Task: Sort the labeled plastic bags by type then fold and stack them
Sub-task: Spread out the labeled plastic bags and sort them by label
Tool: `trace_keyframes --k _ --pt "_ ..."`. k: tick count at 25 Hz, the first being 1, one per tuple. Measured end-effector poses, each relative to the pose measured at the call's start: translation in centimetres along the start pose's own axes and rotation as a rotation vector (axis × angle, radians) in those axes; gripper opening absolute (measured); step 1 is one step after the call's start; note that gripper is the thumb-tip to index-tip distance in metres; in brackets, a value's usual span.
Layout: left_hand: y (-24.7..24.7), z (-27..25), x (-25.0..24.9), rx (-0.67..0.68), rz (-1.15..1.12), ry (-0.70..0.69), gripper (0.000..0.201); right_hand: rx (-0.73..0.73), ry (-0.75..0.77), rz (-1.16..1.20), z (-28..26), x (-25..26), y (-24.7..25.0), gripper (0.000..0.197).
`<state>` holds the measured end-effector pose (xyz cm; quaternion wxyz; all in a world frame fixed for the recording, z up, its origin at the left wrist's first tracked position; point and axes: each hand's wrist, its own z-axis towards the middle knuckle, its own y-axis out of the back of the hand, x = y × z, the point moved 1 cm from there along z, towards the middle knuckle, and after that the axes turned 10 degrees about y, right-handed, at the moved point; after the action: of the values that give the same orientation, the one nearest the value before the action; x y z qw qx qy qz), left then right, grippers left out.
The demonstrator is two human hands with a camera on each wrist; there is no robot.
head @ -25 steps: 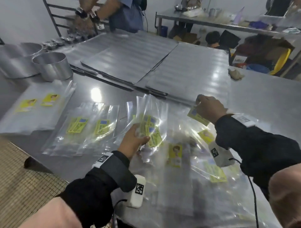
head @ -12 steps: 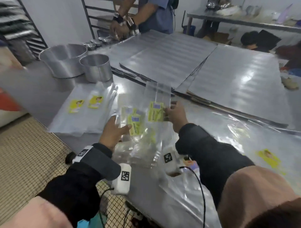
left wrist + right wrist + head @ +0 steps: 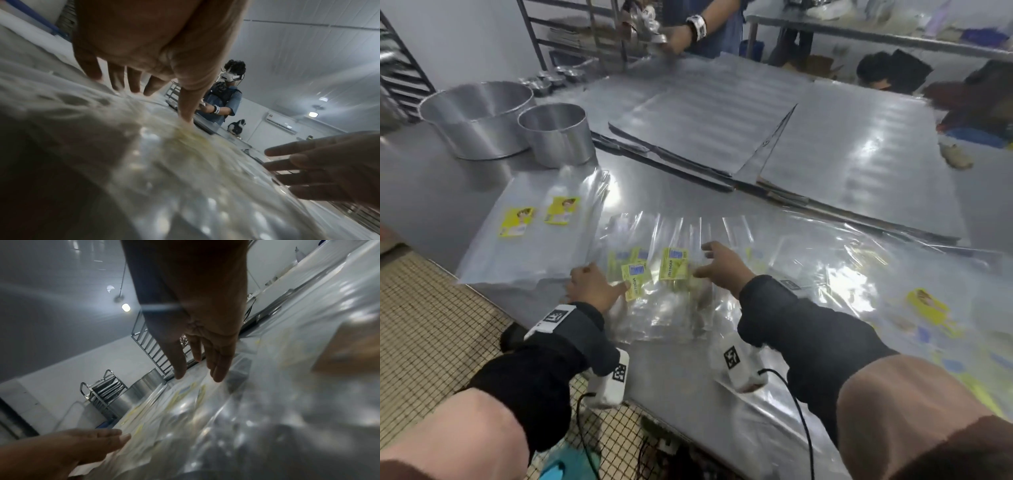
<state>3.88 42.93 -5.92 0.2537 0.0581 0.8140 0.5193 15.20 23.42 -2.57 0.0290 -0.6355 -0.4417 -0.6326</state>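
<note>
Your left hand (image 3: pixel 594 286) pressed flat, grip wide, on the green-labelled clear bags (image 3: pixel 654 274) lying on the steel bench (image 3: pixel 688 370); your right hand (image 3: pixel 722 265) hovered just beside them, fingers spread

White walls and ceiling lamp (image 3: pixel 125 307) surround steel table (image 3: pixel 979 219), wire rack (image 3: pixel 571 37) and tiled floor (image 3: pixel 424 325).

Two metal pots (image 3: pixel 517 126) beside stacked metal sheets (image 3: pixel 722 130).

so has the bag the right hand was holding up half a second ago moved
Yes. The bag has come down flat onto the steel table, joining the green-label pile. The right hand has let go and hovers open beside it.
</note>
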Motion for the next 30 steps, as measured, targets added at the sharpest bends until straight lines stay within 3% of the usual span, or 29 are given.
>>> trace_keyframes --k 3,6,10,14,19,25,27,30 --pt "0.2 -2.9 -2.1 -0.092 0.006 -0.07 0.075 0.01 0.045 -0.039 -2.6 -0.8 2.7 0.061" --pt "-1.7 -7.6 -6.5 -0.095 -0.037 -0.288 0.07 -0.005 0.06 -0.123 -6.7 -2.6 6.8 0.061" --pt "-6.7 -15.5 -12.6 0.126 -0.063 -0.539 0.072 -0.057 0.006 -0.339 -13.7 -6.9 12.8 0.064" --pt "-11.6 -22.5 -17.0 0.403 -0.168 -0.646 0.088 -0.156 -0.076 -0.453 -21.0 -11.6 18.3 0.071" --pt "-16.3 -31.3 -21.0 0.549 -0.198 -0.697 0.086 -0.224 -0.355 -0.553 -29.7 -19.7 24.1 0.081" --pt "-21.9 -39.4 -23.7 0.809 -0.304 -0.742 0.059 -0.346 -0.744 -0.515 -38.2 -29.0 28.7 0.092" --pt "-22.9 -41.3 -24.1 0.864 -0.316 -0.745 0.065 -0.334 -0.791 -0.453 -39.9 -31.5 28.9 0.091" --pt "-23.9 -42.9 -24.4 0.911 -0.319 -0.723 0.056 -0.332 -0.721 -0.487 -41.4 -33.2 29.2 0.077"
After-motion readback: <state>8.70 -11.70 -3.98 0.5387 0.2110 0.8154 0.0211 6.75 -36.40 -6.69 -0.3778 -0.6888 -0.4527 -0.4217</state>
